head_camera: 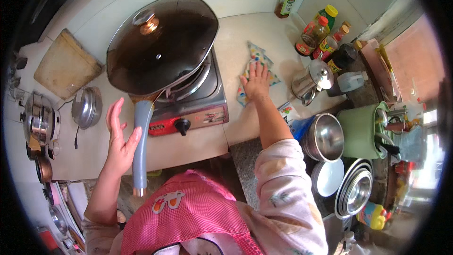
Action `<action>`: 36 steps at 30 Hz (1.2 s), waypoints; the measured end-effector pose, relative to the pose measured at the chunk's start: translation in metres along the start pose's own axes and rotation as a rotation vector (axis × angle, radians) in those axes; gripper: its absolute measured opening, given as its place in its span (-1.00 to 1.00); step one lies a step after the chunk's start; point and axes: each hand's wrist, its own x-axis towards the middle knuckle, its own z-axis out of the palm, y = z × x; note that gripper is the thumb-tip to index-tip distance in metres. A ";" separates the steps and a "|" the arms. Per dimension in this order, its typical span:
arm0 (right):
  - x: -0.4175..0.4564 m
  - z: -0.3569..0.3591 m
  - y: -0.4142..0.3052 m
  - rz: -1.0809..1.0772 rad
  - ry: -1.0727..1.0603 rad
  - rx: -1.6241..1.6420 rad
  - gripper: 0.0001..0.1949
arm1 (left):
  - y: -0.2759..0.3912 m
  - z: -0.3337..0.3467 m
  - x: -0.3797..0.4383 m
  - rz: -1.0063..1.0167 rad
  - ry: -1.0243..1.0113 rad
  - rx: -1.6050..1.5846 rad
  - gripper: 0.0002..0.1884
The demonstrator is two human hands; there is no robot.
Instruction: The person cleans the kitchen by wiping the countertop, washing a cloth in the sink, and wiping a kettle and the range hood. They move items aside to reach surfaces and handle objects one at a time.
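My right hand [257, 82] lies flat, palm down, on a dotted cloth [255, 54] spread rumpled over the pale countertop. Its fingers point toward the back wall and do not curl around the fabric. My left hand [122, 138] is raised beside the grey-blue handle [140, 141] of a pan, fingers apart. The thumb overlaps the handle's edge; whether it touches, I cannot tell. A dark glass lid [177, 42] with a knob [145, 21] covers the pan. Beneath sits a gas stove [212, 95] with a red front panel and a black dial [182, 126].
Sauce bottles [311, 36] crowd the back right corner. A metal pitcher [311, 81] stands right of the cloth. Steel bowls [325, 137] and a green utensil holder [357, 131] are at the right. On the left are a cutting board [67, 63] and a round metal appliance [86, 107].
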 end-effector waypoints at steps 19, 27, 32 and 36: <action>-0.213 -0.052 -0.107 -0.517 -0.423 0.055 -0.67 | -0.146 -0.067 -0.107 -0.061 0.096 -0.319 -0.72; -0.157 -0.066 -0.047 0.336 0.359 0.930 -0.78 | -0.165 -0.068 -0.127 -0.234 0.140 -0.547 -0.78; -0.132 -0.103 -0.023 0.598 0.678 1.312 -0.74 | -0.123 -0.066 -0.099 -0.124 0.324 -0.689 -0.82; -0.117 -0.120 -0.011 0.650 1.059 1.360 -0.72 | -0.086 -0.071 -0.081 0.042 0.381 -0.664 -0.85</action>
